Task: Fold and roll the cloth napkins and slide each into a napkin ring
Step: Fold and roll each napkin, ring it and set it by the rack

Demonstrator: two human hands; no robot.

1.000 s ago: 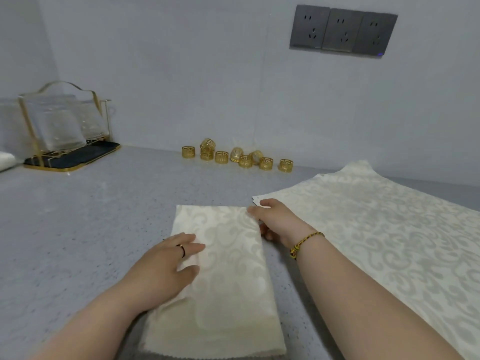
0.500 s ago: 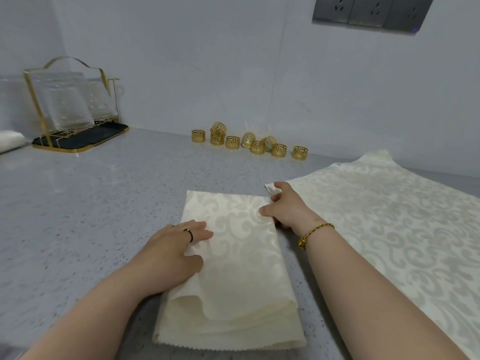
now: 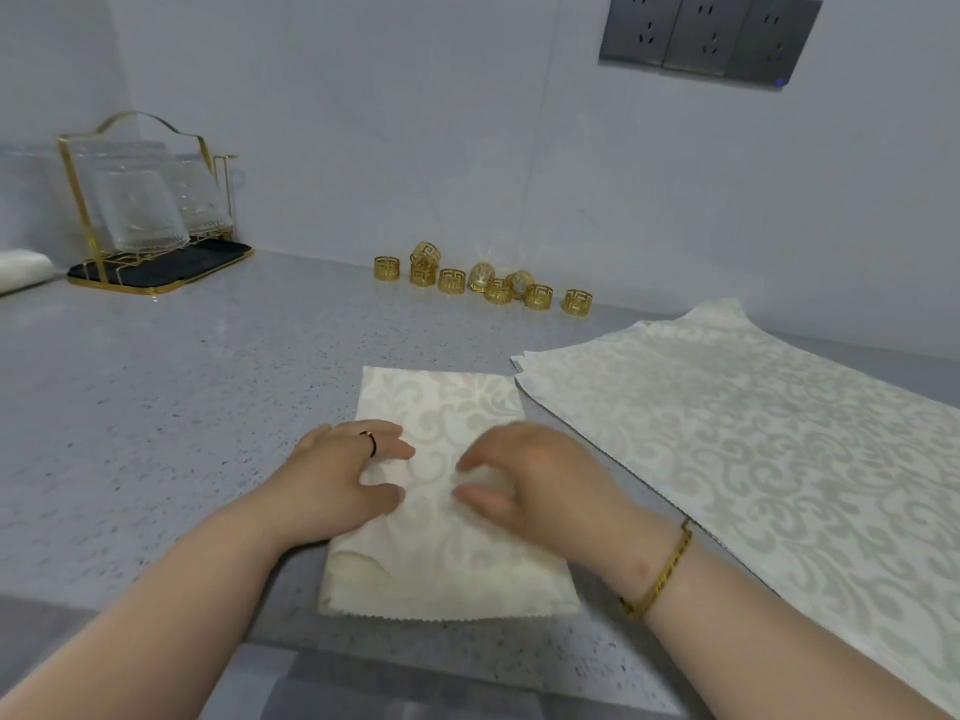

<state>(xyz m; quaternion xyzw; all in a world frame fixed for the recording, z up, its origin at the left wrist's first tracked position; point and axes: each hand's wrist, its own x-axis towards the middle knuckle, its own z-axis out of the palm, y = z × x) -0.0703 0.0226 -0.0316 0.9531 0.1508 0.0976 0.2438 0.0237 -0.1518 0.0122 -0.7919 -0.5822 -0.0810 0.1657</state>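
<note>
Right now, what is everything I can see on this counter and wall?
folded napkin: one, cream, near middle of counter, under both hands
spread napkins: at least two stacked, cream patterned, right
napkin rings: about nine, gold, against back wall
glass rack: one, gold with black tray, far left
clear glasses: at least two, in rack
wall sockets: three, dark grey, upper right
counter: one, grey speckled
left hand: black ring, rests on folded napkin
right hand: gold bracelet, fingers seem to pinch folded napkin

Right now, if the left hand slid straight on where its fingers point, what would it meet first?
Probably the right hand, facing it across a bare strip of the folded napkin both touch.
</note>
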